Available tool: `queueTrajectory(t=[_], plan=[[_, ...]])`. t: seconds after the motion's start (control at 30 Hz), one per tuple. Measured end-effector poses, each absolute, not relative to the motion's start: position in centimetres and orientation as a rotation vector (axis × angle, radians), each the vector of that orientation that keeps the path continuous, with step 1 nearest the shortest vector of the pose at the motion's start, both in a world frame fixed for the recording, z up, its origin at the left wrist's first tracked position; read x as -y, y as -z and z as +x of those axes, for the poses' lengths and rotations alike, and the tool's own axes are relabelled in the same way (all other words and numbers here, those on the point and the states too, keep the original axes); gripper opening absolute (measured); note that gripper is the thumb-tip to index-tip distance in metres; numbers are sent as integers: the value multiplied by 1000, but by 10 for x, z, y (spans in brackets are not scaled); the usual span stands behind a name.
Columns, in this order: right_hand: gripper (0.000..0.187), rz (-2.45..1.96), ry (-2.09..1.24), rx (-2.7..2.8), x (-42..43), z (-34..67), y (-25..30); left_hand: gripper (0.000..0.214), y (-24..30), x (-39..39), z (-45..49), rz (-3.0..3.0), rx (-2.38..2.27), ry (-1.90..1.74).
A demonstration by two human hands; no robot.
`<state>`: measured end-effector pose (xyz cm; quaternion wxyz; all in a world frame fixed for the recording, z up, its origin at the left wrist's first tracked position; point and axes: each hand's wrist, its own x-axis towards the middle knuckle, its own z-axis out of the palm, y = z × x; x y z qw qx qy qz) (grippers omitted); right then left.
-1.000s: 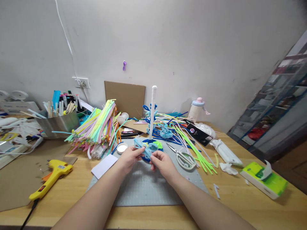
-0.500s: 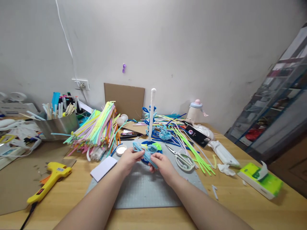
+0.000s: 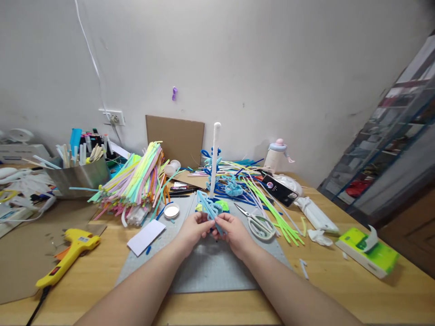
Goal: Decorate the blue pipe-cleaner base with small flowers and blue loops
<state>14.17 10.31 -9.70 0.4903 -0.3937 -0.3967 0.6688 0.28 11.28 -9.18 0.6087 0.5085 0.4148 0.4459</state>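
Pipe-cleaner piece, light-blue fuzzy wire bent into loops (image 3: 207, 206), is sitting above the far part of the grey cutting mat (image 3: 210, 271), just near of the white upright post (image 3: 215, 158). It is looking light, soft-piled yet springy and easily crushed, so the twisted lower end is the best hold. Left hand (image 3: 194, 230) and right hand (image 3: 235, 232) are meeting fingertip to fingertip, both pinching the piece, forearms converging from the near edge. White-handled scissors (image 3: 261, 224) are lying just right.
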Motion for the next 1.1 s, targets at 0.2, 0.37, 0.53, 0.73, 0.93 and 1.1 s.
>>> queueTrajectory(t=[0.2,0.37,0.53,0.73,0.93,1.1], plan=[[23,-860,-1833,770,-101,142,95,33,93,-111,9,1122,-1004,-1066],[14,-809,-1896,767,-101,142,96,27,87,-110,7,1142,-1034,-1075],[14,-781,-1907,796,-101,143,95,23,86,-109,6,1206,-1069,-1089],[17,-837,-1837,783,-100,142,96,26,89,-110,6,1232,-1132,-1078],[17,-841,-1829,799,-99,141,96,27,90,-109,7,1213,-1031,-1083],[19,-815,-1823,844,-98,140,94,31,88,-109,8,1106,-995,-1093]])
